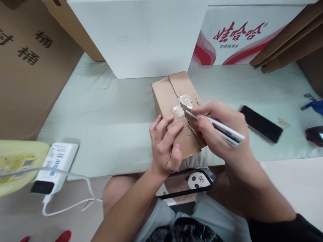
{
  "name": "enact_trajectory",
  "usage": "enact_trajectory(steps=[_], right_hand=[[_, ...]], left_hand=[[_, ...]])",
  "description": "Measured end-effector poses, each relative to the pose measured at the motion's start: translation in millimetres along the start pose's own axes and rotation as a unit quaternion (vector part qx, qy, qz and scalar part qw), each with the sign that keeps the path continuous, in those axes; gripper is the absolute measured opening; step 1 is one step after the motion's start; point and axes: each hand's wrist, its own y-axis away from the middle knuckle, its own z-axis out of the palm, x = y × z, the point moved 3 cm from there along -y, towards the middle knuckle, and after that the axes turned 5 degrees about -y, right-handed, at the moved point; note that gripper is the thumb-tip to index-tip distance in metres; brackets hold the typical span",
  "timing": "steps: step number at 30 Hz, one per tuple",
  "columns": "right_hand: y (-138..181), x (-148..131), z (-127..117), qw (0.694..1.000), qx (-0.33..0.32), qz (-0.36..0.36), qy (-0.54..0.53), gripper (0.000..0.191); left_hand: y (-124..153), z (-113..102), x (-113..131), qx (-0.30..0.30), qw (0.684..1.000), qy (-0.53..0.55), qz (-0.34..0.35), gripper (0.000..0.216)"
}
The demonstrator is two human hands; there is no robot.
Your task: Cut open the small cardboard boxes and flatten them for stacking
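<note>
A small brown cardboard box [168,95] lies at the near edge of a pale green surface [106,114], its top seam covered with clear tape [186,100]. My left hand [165,146] is closed on the box's near left corner, fingers over the top. My right hand [222,129] grips a white and silver utility knife [222,129]. The blade tip rests on the taped seam.
A black phone [261,123] lies right of the box. A large white box [143,37] and a red-printed carton [239,37] stand behind, brown cartons on both sides. A white power bank [57,166] with cable sits at left. A panda phone case [191,181] lies on my lap.
</note>
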Motion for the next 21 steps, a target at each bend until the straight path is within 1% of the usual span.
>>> enact_trajectory(steps=[3,5,10,21], right_hand=[[2.0,-1.1,-1.5,0.999,0.007,-0.035,0.020,0.014],[4.1,0.5,-3.4,0.999,0.022,-0.046,0.013,0.015],[8.6,6.0,-4.5,0.998,0.022,-0.046,-0.033,0.018],[9.5,6.8,-4.8,0.999,0.033,-0.040,-0.003,0.016]], left_hand=[[0.3,0.4,0.0,-0.001,1.000,0.009,-0.003,0.044],[0.6,0.5,-0.2,0.001,1.000,0.016,-0.008,0.044],[1.1,0.5,-0.1,-0.001,1.000,-0.006,-0.013,0.044],[2.3,0.4,-0.7,-0.004,1.000,0.020,-0.014,0.044]])
